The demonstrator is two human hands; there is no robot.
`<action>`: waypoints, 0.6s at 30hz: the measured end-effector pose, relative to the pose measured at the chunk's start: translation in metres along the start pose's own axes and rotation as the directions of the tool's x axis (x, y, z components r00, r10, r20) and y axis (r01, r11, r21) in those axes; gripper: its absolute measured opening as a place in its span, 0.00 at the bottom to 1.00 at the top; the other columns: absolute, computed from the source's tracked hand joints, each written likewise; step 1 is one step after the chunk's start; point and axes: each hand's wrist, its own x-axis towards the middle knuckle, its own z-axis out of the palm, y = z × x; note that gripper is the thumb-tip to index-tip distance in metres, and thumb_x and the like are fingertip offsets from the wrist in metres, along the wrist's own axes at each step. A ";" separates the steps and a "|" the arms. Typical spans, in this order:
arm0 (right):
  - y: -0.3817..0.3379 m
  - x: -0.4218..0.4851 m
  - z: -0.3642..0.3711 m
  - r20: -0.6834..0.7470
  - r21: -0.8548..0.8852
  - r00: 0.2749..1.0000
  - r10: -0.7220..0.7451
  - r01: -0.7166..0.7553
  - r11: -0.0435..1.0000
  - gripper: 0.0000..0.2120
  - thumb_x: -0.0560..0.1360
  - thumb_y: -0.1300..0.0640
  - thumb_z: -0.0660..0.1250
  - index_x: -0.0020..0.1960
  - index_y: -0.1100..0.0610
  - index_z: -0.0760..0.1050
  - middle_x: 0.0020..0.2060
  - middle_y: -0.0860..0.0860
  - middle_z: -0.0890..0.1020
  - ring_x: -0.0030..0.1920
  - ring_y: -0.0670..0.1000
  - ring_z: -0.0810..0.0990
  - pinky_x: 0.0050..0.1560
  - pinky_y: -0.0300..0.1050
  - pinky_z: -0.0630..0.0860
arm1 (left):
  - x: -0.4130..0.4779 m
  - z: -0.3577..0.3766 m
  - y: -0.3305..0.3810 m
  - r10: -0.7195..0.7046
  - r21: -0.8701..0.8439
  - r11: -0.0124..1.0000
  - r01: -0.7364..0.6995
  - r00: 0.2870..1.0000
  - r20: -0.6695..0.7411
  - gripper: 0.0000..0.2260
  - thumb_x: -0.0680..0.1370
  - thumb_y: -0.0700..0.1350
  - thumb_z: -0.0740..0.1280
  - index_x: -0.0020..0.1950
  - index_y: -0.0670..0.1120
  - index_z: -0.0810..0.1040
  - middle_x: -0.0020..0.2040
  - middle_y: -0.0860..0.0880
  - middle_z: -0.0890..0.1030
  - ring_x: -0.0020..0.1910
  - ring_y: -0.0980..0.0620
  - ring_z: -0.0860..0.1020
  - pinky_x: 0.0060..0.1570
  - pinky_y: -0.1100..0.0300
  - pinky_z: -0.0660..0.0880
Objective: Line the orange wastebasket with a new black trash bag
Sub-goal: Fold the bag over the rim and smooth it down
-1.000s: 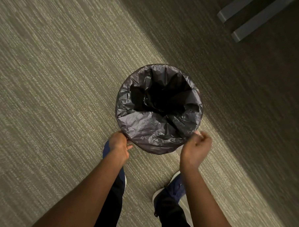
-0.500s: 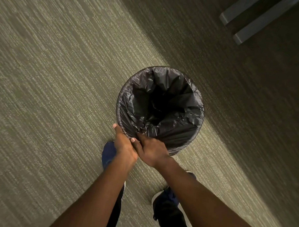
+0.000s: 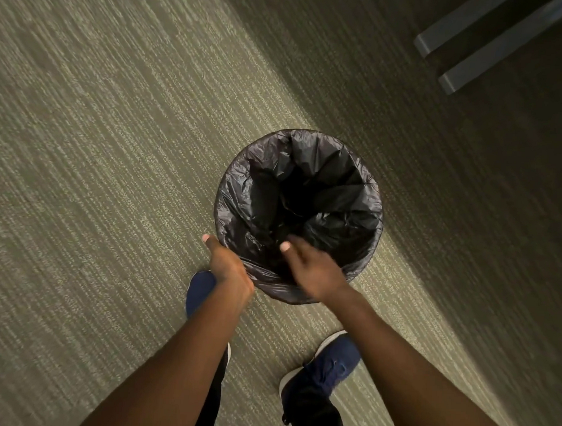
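The black trash bag (image 3: 309, 194) sat a little right of the center of the frame, and it covered the wastebasket completely, so the orange wall of the basket could not be seen from above. The plastic was folded over the round rim on all sides, and inside it hung in loose wrinkled folds toward a dark bottom. The basket stood on a carpet (image 3: 98, 172) with fine pale stripes. The carpet was bright in the left part of the frame and lay in shadow in the upper right part.

The left hand (image 3: 227, 268) was at the lower left edge of the rim. Its thumb pointed up along the outside of the bag, and the fingers were hidden behind the plastic. It seemed to hold the folded edge, but I cannot tell this for sure. The right hand (image 3: 312, 269) was at the lower part of the rim, just beside the left hand but apart from it. It was blurred. Its thumb lay over the inner side of the bag and the fingers curled toward the edge; whether they pinched the plastic I cannot tell.

Below the hands were 2 dark blue shoes (image 3: 326, 366) with white soles. In the upper right corner were 2 grey bars (image 3: 493, 45) in shadow. No writing or brand mark could be read on anything.
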 end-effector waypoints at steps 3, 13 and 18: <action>0.009 0.015 -0.035 -0.015 0.792 0.936 0.351 -0.203 0.576 0.24 0.83 0.40 0.56 0.71 0.53 0.72 0.71 0.57 0.76 0.68 0.57 0.76 0.70 0.50 0.69 | 0.002 0.001 -0.002 0.008 -0.041 0.999 -0.010 0.998 -0.055 0.41 0.77 0.71 0.55 0.80 0.43 0.60 0.80 0.41 0.62 0.77 0.40 0.63 0.76 0.41 0.58; -0.025 0.065 -0.113 0.121 0.699 0.888 0.444 -0.394 0.597 0.23 0.79 0.42 0.63 0.67 0.57 0.72 0.67 0.60 0.76 0.64 0.61 0.75 0.62 0.55 0.72 | 0.014 -0.006 0.003 0.097 0.026 0.995 -0.100 0.990 0.104 0.35 0.79 0.69 0.52 0.73 0.44 0.72 0.70 0.40 0.75 0.66 0.38 0.75 0.65 0.47 0.72; -0.076 0.081 -0.127 0.147 0.358 0.911 0.386 -0.413 0.838 0.23 0.78 0.38 0.60 0.57 0.59 0.73 0.56 0.65 0.79 0.53 0.63 0.80 0.56 0.55 0.78 | 0.022 -0.014 0.039 0.434 0.294 0.852 -0.433 0.898 0.065 0.30 0.79 0.66 0.52 0.60 0.46 0.81 0.61 0.42 0.82 0.63 0.41 0.79 0.62 0.48 0.75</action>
